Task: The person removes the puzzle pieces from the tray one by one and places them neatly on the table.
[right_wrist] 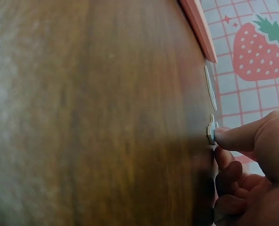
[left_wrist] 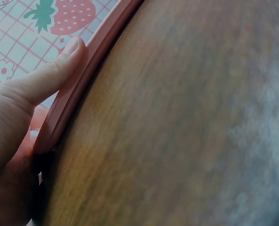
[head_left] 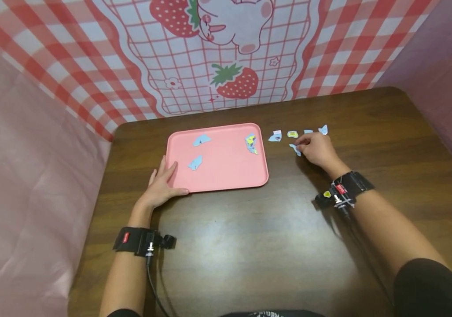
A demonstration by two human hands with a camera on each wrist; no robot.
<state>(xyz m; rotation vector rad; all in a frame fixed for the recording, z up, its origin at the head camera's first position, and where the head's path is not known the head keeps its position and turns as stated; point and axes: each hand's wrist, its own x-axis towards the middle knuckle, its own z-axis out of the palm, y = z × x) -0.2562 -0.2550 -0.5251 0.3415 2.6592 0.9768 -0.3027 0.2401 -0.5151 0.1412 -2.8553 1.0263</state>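
Note:
My right hand (head_left: 317, 150) pinches a small light-blue puzzle piece (head_left: 295, 149) between thumb and fingertips, low over the table. The thin edge of this flat, irregular piece (right_wrist: 211, 132) shows in the right wrist view. My left hand (head_left: 161, 187) rests on the near left corner of a pink tray (head_left: 226, 176), fingers spread and the thumb (left_wrist: 59, 70) laid along the rim. On the tray lie two light-blue pieces, one farther back (head_left: 201, 140) and one nearer (head_left: 196, 163), and a blue-and-yellow cluster (head_left: 251, 143) at the right.
Right of the tray, a row holds a blue piece with a pale top (head_left: 275, 136), a yellow piece (head_left: 292, 134), a partly hidden blue piece (head_left: 308, 131) and another blue one (head_left: 323, 130). Behind the wooden table (head_left: 218, 229) hangs a strawberry-print cloth (head_left: 194, 88).

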